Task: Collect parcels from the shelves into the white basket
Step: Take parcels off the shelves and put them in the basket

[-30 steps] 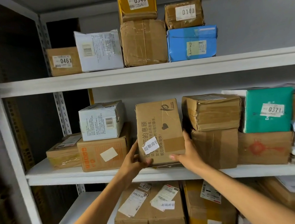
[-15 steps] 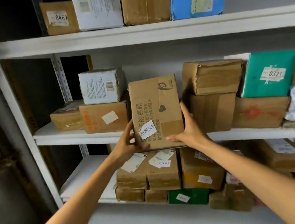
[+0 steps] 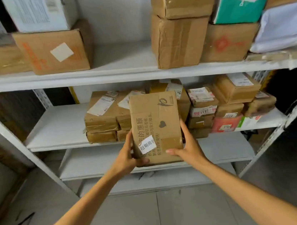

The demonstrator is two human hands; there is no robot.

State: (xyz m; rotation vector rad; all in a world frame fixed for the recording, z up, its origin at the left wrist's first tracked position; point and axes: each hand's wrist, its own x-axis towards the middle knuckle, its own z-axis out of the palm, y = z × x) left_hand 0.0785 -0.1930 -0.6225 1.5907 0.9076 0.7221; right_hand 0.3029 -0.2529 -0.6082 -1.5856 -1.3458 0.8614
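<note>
Both hands grip one upright cardboard parcel [image 3: 156,128] clear of the shelves; left hand [image 3: 126,157] clasps its lower left edge, right hand [image 3: 189,146] its lower right, thumbs across the front; stacked parcels [image 3: 105,117] sit behind on a shelf [image 3: 56,127].

One view on record, head-mounted and wide-angle (straight shelf edges bow near the frame margins). It faces forward and steeply down onto the front of a white shelving unit [image 3: 23,151], close in. The upper shelf [image 3: 120,74] runs across the top third, its stacked boxes [image 3: 181,39] cut by the top edge. Two lower shelves [image 3: 56,127] sit mid-frame, and grey floor [image 3: 129,223] fills the bottom. The left forearm [image 3: 78,214] and right forearm [image 3: 247,193] enter from the bottom corners, converging on the cardboard parcel [image 3: 156,128] at centre.
</note>
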